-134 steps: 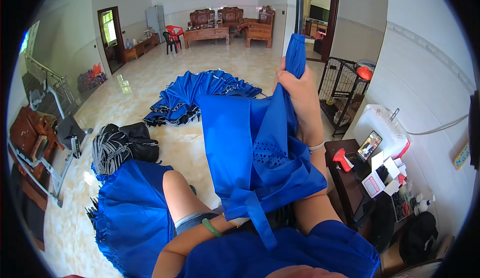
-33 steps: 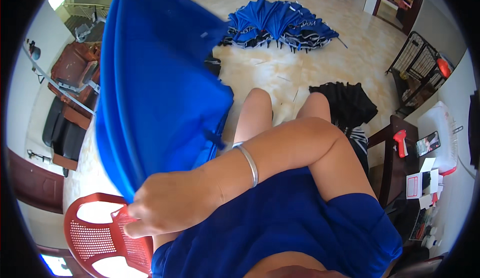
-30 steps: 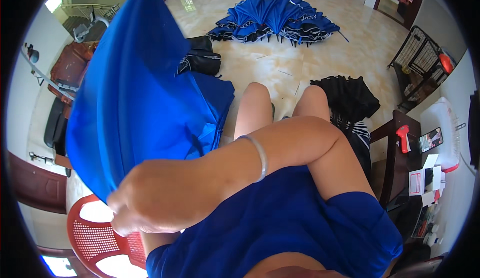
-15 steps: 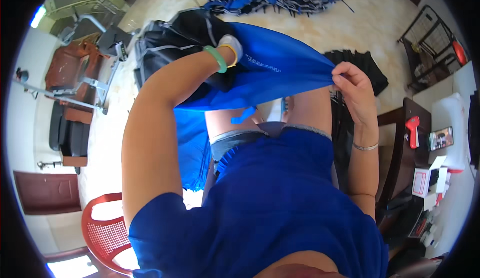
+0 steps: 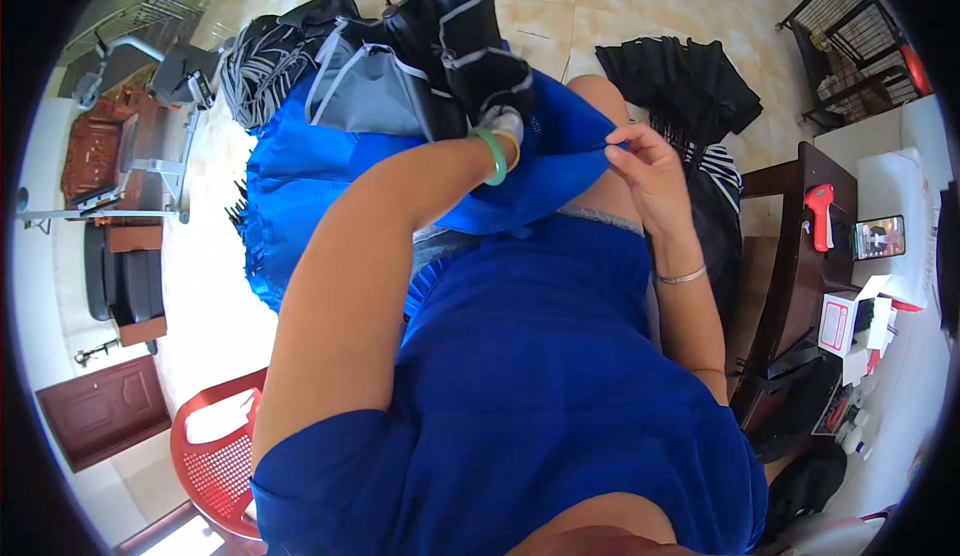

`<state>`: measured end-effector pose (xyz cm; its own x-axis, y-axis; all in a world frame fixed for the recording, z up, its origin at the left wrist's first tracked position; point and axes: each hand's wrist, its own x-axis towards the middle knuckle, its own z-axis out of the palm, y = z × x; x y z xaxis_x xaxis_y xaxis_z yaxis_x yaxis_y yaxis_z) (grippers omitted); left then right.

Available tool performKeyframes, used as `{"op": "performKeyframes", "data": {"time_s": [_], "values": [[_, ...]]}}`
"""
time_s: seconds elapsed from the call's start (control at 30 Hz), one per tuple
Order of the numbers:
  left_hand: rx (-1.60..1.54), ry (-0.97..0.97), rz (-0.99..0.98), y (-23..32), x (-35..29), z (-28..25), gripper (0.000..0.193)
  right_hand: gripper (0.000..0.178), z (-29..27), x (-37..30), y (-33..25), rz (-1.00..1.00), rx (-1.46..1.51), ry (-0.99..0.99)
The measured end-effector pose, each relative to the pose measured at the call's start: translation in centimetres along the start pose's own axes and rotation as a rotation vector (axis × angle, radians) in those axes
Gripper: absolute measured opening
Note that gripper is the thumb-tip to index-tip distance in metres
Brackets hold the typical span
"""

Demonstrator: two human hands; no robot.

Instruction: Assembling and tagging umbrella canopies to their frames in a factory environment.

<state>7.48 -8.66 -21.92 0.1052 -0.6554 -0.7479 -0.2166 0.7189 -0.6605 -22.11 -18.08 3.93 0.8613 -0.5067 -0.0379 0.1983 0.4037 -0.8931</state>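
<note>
A blue umbrella (image 5: 560, 188) with a black underside and pale edging or ribs lies bunched over my lap. My right hand (image 5: 648, 164) pinches a corner of its blue cloth between thumb and fingertips. At the umbrella's middle, my left hand (image 5: 502, 128), in a white covering and below a green bangle, is closed on the cloth; folds partly hide its fingers. Black folds (image 5: 455, 41) rise just beyond that hand, with a grey panel (image 5: 368, 93) beside them. The blue cloth stretches between both hands.
More blue umbrella cloth (image 5: 290, 191) spreads at my left, near a striped black bundle (image 5: 262, 71). Black umbrellas (image 5: 685, 81) lie right of my knee. A red chair (image 5: 218, 461) stands lower left. A dark table (image 5: 815, 196) at right holds a red tool (image 5: 820, 218) and a phone (image 5: 879, 239).
Both hands have come closer together, the left moving right and the right moving left and slightly down. The blue cloth sags more, and the black folds now stand higher. The view has shifted.
</note>
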Motion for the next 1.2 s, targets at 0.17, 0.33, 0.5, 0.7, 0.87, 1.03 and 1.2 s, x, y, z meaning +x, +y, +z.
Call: {"op": "performKeyframes", "data": {"time_s": [0.17,0.33,0.5,0.7,0.87,1.03,1.2], "values": [[-0.237,0.144,-0.049,0.3,-0.8,-2.8,0.008,0.01,1.1,0.0,1.9,0.093,0.165,-0.035],[-0.547,0.315,-0.125,-0.4,-1.9,-4.0,0.007,0.012,2.4,0.7,1.0,0.052,0.084,-0.083],[-0.85,0.508,-0.193,-2.5,-0.8,-9.8,0.007,0.017,3.8,2.7,0.9,0.009,0.034,-0.001],[-1.217,0.72,-0.302,-0.2,-5.5,-8.2,0.006,0.013,6.8,2.5,2.1,-0.136,-0.289,-0.022],[-1.52,0.891,-0.391,2.9,-11.7,-6.9,0.006,0.012,8.2,0.8,2.0,-0.183,-0.342,-0.166],[-1.274,1.023,-0.496,-4.4,-29.0,-11.3,0.018,0.01,8.3,-0.2,1.9,-0.204,-0.405,-0.254],[-1.64,1.391,-1.084,-6.9,-33.8,-13.7,0.029,0.013,10.6,-0.9,2.3,-0.225,-0.396,-0.327]]}}
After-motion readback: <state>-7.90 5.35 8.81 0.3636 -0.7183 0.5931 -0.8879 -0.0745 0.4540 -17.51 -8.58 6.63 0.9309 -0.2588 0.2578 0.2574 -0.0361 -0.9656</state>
